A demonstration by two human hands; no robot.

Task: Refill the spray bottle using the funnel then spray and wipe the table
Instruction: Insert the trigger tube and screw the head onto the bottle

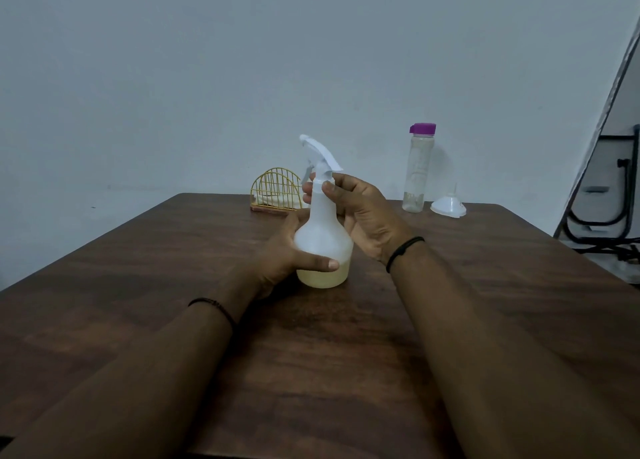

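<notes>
A left hand (287,250) grips the spray bottle (323,236) base on the counter (138,285); the right hand (360,212) pinches its neck, funnel (448,207) at two o'clock.

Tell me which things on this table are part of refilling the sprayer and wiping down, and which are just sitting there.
Part of the job:
- spray bottle, held by left hand at the body and right hand at the neck
- funnel, upside down
- clear bottle with purple cap
- pale cloth, probably for wiping
- table

Just sitting there:
- yellow wire holder around the cloth
- dark metal frame at right, off the table
</notes>
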